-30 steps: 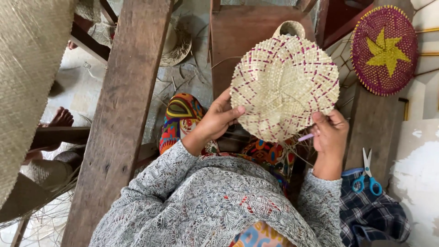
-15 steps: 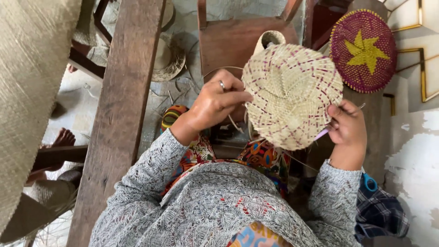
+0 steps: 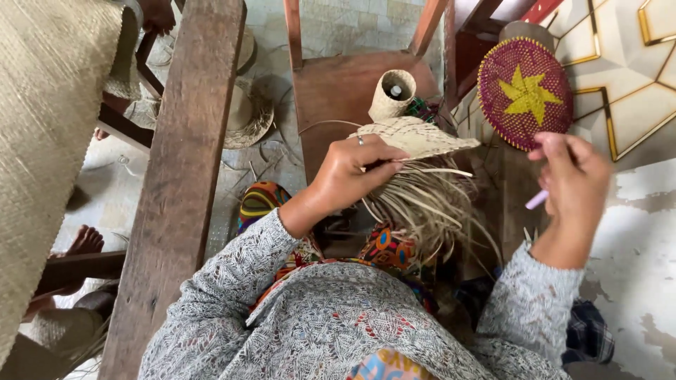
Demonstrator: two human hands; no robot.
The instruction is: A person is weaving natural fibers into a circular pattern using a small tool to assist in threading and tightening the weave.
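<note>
1. The left hand [image 3: 350, 176] pinches the woven straw piece [image 3: 415, 137] at its near-left edge, thumb underneath and fingers curled over the top
2. The woven piece is seen nearly edge-on, a thin pale wedge tilted so its flat face is turned away from the camera; its long axis runs from the left hand out toward the right, ending in a point
3. A bundle of loose unwoven strands [image 3: 429, 207] hangs from its underside, fanning down and to the right over the patterned fabric on the lap [image 3: 391, 246]
4. The right hand [image 3: 574, 183] is raised well apart from the weave, to its right and slightly lower than the tip; its fingers are closed around a small pink tool [image 3: 536, 200] whose end pokes out toward the strands
5. So the weave lies to the left of the right hand, with open space between them, and only the left hand touches it
6. Behind the weave stand a small woven cylinder [image 3: 391, 93] on a wooden chair [image 3: 338, 91], and a purple round mat with a yellow star [image 3: 524, 93] farther right
</note>
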